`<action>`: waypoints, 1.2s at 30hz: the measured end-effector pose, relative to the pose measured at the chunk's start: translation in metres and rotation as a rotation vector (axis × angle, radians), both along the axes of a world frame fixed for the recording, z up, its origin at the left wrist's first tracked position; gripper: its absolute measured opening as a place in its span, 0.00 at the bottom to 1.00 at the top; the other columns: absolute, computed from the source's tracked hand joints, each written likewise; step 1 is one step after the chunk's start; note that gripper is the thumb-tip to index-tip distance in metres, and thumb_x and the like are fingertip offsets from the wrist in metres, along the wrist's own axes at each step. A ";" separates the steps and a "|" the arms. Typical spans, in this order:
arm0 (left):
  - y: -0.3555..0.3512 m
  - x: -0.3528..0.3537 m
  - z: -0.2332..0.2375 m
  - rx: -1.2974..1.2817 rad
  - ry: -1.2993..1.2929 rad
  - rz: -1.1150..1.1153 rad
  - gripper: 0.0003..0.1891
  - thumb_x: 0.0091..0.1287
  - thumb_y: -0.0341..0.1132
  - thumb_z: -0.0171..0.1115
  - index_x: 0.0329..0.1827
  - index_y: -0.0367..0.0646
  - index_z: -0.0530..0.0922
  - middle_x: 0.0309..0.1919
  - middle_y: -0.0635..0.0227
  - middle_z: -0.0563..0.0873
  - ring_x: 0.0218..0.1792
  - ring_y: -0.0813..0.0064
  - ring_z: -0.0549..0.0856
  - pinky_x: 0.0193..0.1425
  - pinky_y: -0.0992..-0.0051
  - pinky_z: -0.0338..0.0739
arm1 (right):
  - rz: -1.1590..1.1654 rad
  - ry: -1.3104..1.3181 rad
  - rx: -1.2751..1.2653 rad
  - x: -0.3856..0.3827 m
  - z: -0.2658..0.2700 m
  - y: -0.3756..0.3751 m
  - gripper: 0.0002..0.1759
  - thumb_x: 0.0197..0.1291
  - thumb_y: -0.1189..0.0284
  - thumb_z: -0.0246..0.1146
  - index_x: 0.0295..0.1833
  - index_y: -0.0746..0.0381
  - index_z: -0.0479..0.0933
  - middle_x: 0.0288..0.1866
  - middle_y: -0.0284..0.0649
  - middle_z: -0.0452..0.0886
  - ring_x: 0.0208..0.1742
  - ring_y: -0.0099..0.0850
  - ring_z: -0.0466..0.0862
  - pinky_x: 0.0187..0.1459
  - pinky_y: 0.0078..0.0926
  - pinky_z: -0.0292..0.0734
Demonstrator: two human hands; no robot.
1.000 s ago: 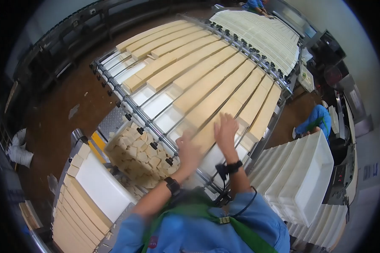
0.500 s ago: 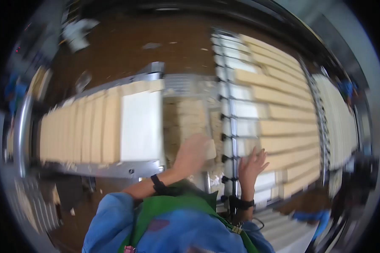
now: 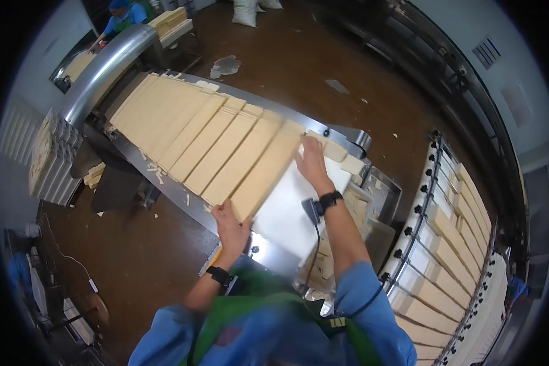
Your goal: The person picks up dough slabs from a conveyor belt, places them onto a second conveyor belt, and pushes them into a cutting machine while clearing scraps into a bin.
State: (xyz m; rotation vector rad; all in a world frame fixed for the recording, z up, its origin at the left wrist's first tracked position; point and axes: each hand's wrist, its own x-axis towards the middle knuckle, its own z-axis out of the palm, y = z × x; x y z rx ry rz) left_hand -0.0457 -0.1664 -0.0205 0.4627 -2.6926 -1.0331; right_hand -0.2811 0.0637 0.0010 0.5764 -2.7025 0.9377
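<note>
Left hand (image 3: 227,230) and right hand (image 3: 313,161), fingers bent, apparently grip the end slab (image 3: 266,172) between them; other slabs (image 3: 219,150) lie aligned, white surface (image 3: 287,210) uncovered.

- Floor (image 3: 372,116): brown and smooth, with a dull shine, small pale scraps and two larger greyish patches near the top centre.
- Walls: pale blue-grey, curving at the left (image 3: 46,55) and right edges; the right wall (image 3: 518,43) carries a small panel of dark stripes (image 3: 487,52).
- Upper right: a long, dark metal framework (image 3: 402,46) beside the wall.
- Top centre: white sacks (image 3: 245,12) on the floor.
- Left: stacked white trays (image 3: 56,161).
- Lower left: a thin white cable (image 3: 67,256) trails across the floor.
- Light: cool, fairly even.
</note>
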 end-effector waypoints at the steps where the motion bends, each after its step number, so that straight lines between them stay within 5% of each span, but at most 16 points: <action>1: 0.001 -0.005 0.001 0.060 -0.025 0.002 0.47 0.60 0.35 0.81 0.80 0.32 0.64 0.65 0.40 0.67 0.63 0.37 0.78 0.68 0.52 0.78 | -0.057 -0.001 0.063 -0.022 -0.008 -0.012 0.31 0.69 0.68 0.70 0.73 0.70 0.76 0.70 0.56 0.78 0.72 0.56 0.74 0.75 0.52 0.70; 9: 0.003 -0.022 0.016 0.032 -0.129 0.003 0.49 0.58 0.36 0.84 0.81 0.35 0.64 0.64 0.46 0.70 0.63 0.42 0.80 0.65 0.54 0.81 | -0.199 -0.145 0.475 -0.069 -0.005 -0.062 0.26 0.69 0.59 0.69 0.63 0.68 0.81 0.62 0.53 0.82 0.68 0.52 0.77 0.69 0.53 0.74; 13: 0.006 -0.028 0.012 -0.007 -0.135 -0.002 0.48 0.57 0.36 0.84 0.80 0.36 0.65 0.64 0.47 0.71 0.63 0.42 0.80 0.64 0.54 0.81 | -0.158 -0.200 0.218 -0.075 -0.053 -0.050 0.27 0.70 0.57 0.68 0.62 0.69 0.82 0.58 0.57 0.85 0.64 0.55 0.82 0.67 0.53 0.76; 15: 0.009 -0.031 0.015 -0.060 -0.155 -0.001 0.47 0.56 0.36 0.85 0.77 0.38 0.67 0.64 0.48 0.72 0.63 0.42 0.80 0.63 0.52 0.81 | -0.203 0.010 0.140 -0.057 -0.057 -0.033 0.24 0.70 0.58 0.70 0.53 0.71 0.83 0.51 0.62 0.87 0.56 0.60 0.86 0.61 0.55 0.81; 20: 0.003 -0.041 0.017 -0.060 -0.077 -0.276 0.41 0.55 0.40 0.81 0.73 0.44 0.73 0.62 0.49 0.77 0.56 0.42 0.82 0.57 0.45 0.80 | -0.503 0.076 0.119 0.038 -0.032 0.057 0.27 0.72 0.55 0.69 0.56 0.73 0.83 0.53 0.61 0.88 0.56 0.60 0.87 0.62 0.53 0.81; 22: 0.001 -0.049 0.022 -0.079 -0.132 -0.484 0.43 0.54 0.43 0.82 0.74 0.45 0.73 0.62 0.48 0.77 0.56 0.41 0.83 0.57 0.45 0.81 | -0.598 -0.194 0.255 0.084 -0.013 0.087 0.29 0.74 0.55 0.66 0.60 0.74 0.81 0.54 0.62 0.87 0.56 0.60 0.86 0.62 0.53 0.80; 28: 0.006 -0.049 -0.005 -0.177 -0.174 -0.589 0.48 0.52 0.46 0.84 0.77 0.46 0.71 0.71 0.46 0.73 0.67 0.38 0.79 0.68 0.46 0.78 | -0.841 -0.080 0.177 0.172 -0.050 0.078 0.29 0.77 0.54 0.62 0.58 0.74 0.79 0.52 0.63 0.86 0.58 0.60 0.84 0.64 0.55 0.78; 29: 0.008 -0.046 0.003 -0.159 -0.187 -0.594 0.46 0.53 0.43 0.84 0.76 0.46 0.71 0.71 0.45 0.73 0.68 0.38 0.78 0.69 0.46 0.76 | -0.860 -0.212 0.111 0.187 -0.048 0.078 0.27 0.77 0.55 0.61 0.58 0.73 0.80 0.53 0.63 0.86 0.57 0.60 0.84 0.64 0.54 0.78; 34: 0.056 -0.008 0.036 -0.136 -0.065 -0.775 0.44 0.55 0.33 0.81 0.77 0.47 0.71 0.71 0.45 0.73 0.70 0.38 0.75 0.73 0.47 0.73 | -1.211 -0.011 -0.100 0.300 0.034 0.078 0.26 0.75 0.61 0.64 0.67 0.70 0.76 0.60 0.59 0.80 0.61 0.58 0.81 0.64 0.51 0.77; 36: 0.091 0.019 0.049 -0.029 0.112 -0.858 0.42 0.57 0.29 0.79 0.78 0.46 0.72 0.70 0.46 0.72 0.70 0.40 0.75 0.75 0.52 0.72 | -1.357 0.139 0.015 0.357 0.034 0.109 0.26 0.75 0.61 0.64 0.67 0.69 0.76 0.60 0.58 0.80 0.60 0.57 0.81 0.64 0.51 0.77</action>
